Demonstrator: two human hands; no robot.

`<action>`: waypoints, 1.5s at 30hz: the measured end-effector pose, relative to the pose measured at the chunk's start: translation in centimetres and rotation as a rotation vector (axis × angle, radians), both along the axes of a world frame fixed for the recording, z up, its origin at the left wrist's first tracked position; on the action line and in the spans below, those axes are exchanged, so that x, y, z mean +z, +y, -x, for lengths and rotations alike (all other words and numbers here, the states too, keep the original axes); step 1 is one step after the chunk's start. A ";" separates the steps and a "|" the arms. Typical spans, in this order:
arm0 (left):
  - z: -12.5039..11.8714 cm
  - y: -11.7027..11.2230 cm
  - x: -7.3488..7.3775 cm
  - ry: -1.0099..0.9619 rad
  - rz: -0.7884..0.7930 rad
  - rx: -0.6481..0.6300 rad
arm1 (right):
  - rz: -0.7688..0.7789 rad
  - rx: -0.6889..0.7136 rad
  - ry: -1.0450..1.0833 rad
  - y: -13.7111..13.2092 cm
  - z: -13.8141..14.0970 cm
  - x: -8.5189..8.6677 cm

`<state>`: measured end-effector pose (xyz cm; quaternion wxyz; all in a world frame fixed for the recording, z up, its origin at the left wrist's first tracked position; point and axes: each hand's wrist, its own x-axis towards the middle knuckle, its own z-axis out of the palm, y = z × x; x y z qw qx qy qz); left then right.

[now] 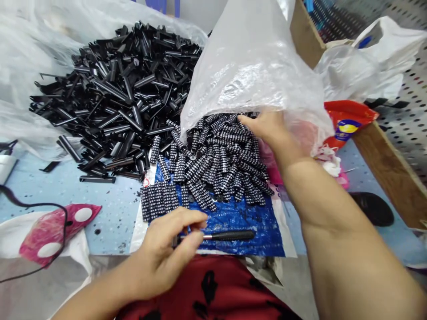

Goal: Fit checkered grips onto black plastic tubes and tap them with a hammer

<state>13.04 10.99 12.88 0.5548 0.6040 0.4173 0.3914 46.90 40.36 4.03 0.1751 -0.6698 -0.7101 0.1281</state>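
Observation:
My left hand [176,249] is near the front edge, thumb and forefinger apart. Beside and partly behind its fingers lies a tool with a black handle [233,235] and thin metal shaft; its dark other end is mostly covered. My right hand [267,126] reaches under the mouth of a clear plastic bag [253,66], its thumb at a heap of short black tubes with a white-square pattern [223,164]. The bag hides its other fingers. Several patterned tubes [159,202] lie side by side in a block at the heap's left, on a blue plastic sheet [267,231].
A large pile of glossy black clip-like parts [130,98] fills the back left on plastic film. At the right are a red packet [350,120], a wooden edge [390,164] and a dark oval object [373,208]. A pink packet [63,229] and black cord [36,204] lie left.

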 end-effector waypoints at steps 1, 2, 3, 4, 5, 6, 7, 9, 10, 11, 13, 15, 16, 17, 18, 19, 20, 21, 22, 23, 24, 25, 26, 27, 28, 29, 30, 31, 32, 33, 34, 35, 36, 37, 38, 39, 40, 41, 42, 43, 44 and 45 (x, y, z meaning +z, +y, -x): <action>-0.4 0.0 -0.6 -0.036 0.097 0.082 | 0.000 -0.012 0.046 -2.2 1.2 1.5; -0.8 0.2 -1.2 -0.098 0.206 0.187 | 0.001 0.028 0.126 -5.1 2.5 3.0; -1.3 0.5 -1.8 -0.186 0.315 0.304 | 0.001 0.083 0.223 -8.3 3.9 4.2; -1.9 0.8 -2.3 -0.288 0.424 0.407 | 0.013 0.181 0.280 -11.8 5.2 5.1; -2.5 1.2 -2.8 -0.387 0.534 0.481 | 0.016 0.298 0.285 -15.3 6.5 5.6; -3.2 1.6 -3.1 -0.470 0.634 0.515 | -0.031 0.409 0.249 -18.6 7.8 5.8; -3.9 1.8 -3.4 -0.530 0.717 0.523 | -0.106 0.514 0.184 -21.6 8.9 5.7; -5.4 1.8 -3.8 -0.579 0.801 0.523 | -0.266 0.605 0.071 -26.2 10.6 4.9; -6.0 1.5 -4.0 -0.580 0.808 0.528 | -0.280 0.621 0.011 -27.7 11.2 4.5; -6.5 1.0 -4.2 -0.574 0.804 0.533 | -0.291 0.616 -0.021 -28.8 11.4 4.2; -6.8 -0.1 -4.5 -0.563 0.808 0.506 | -0.263 0.617 -0.006 -29.9 11.2 3.8; -6.2 -1.1 -4.6 -0.549 0.831 0.445 | -0.229 0.635 0.117 -30.2 10.0 3.7; -5.6 -1.6 -4.7 -0.536 0.834 0.431 | -0.211 0.629 0.192 -30.2 9.1 3.6; -4.9 -1.9 -4.7 -0.519 0.828 0.442 | -0.194 0.594 0.258 -30.2 8.1 3.5; -4.1 -2.1 -4.7 -0.500 0.824 0.469 | -0.179 0.533 0.306 -30.2 7.0 3.3; -3.4 -2.2 -4.8 -0.483 0.824 0.506 | -0.170 0.454 0.320 -30.2 6.0 3.1; -2.8 -2.3 -4.9 -0.475 0.827 0.538 | -0.167 0.383 0.299 -30.2 5.0 2.8; -2.3 -2.4 -4.9 -0.476 0.831 0.559 | -0.168 0.336 0.251 -30.3 4.2 2.5; -2.0 -2.4 -5.0 -0.486 0.829 0.563 | -0.174 0.324 0.173 -30.4 3.5 2.2; -1.8 -2.4 -5.0 -0.499 0.818 0.557 | -0.172 0.352 0.080 -30.6 3.0 1.9; -1.7 -2.4 -5.0 -0.510 0.803 0.541 | -0.166 0.397 -0.009 -30.7 2.7 1.6; -1.7 -2.4 -5.0 -0.517 0.786 0.521 | -0.155 0.444 -0.067 -30.7 2.7 1.3; -1.7 -2.4 -5.1 -0.515 0.774 0.502 | -0.147 0.490 -0.096 -30.8 2.9 1.0; -1.7 -2.4 -5.1 -0.509 0.765 0.487 | -0.143 0.530 -0.101 -30.7 3.3 0.8; -1.8 -2.5 -5.1 -0.502 0.762 0.475 | -0.145 0.562 -0.088 -30.6 3.8 0.7; -1.8 -2.5 -5.1 -0.498 0.760 0.467 | -0.155 0.578 -0.072 -30.5 4.3 0.7; -1.7 -2.6 -5.1 -0.498 0.759 0.462 | -0.175 0.580 -0.065 -30.2 4.9 0.7; -1.6 -2.7 -5.1 -0.501 0.756 0.460 | -0.203 0.572 -0.074 -29.9 5.3 0.8; -1.5 -2.8 -5.1 -0.505 0.755 0.458 | -0.237 0.555 -0.100 -29.5 5.7 1.0; -1.4 -2.9 -5.2 -0.510 0.755 0.457 | -0.267 0.537 -0.141 -29.1 5.9 1.1; -1.2 -3.0 -5.3 -0.514 0.756 0.459 | -0.284 0.529 -0.193 -28.7 5.9 1.3; -1.1 -3.2 -5.4 -0.517 0.757 0.463 | -0.283 0.536 -0.255 -28.3 5.8 1.4; -1.0 -3.3 -5.5 -0.518 0.759 0.467 | -0.266 0.561 -0.319 -27.9 5.7 1.5; -1.0 -3.5 -5.6 -0.520 0.762 0.471 | -0.238 0.593 -0.379 -27.6 5.4 1.5; -1.1 -3.6 -5.7 -0.523 0.767 0.471 | -0.205 0.627 -0.431 -27.4 5.2 1.5; -1.2 -3.7 -5.8 -0.526 0.774 0.463 | -0.176 0.656 -0.472 -27.2 5.0 1.4; -1.4 -3.7 -5.9 -0.529 0.784 0.444 | -0.156 0.677 -0.499 -27.1 4.8 1.4; -1.7 -3.8 -6.0 -0.532 0.795 0.418 | -0.146 0.687 -0.514 -27.0 4.7 1.3; -2.0 -3.8 -6.1 -0.535 0.803 0.390 | -0.148 0.692 -0.519 -27.0 4.6 1.2; -2.3 -3.8 -6.2 -0.535 0.808 0.363 | -0.161 0.695 -0.519 -27.1 4.5 1.1; -2.6 -3.8 -6.3 -0.533 0.810 0.343 | -0.183 0.699 -0.514 -27.2 4.5 1.0; -2.8 -3.9 -6.3 -0.530 0.808 0.329 | -0.208 0.701 -0.507 -27.3 4.5 0.9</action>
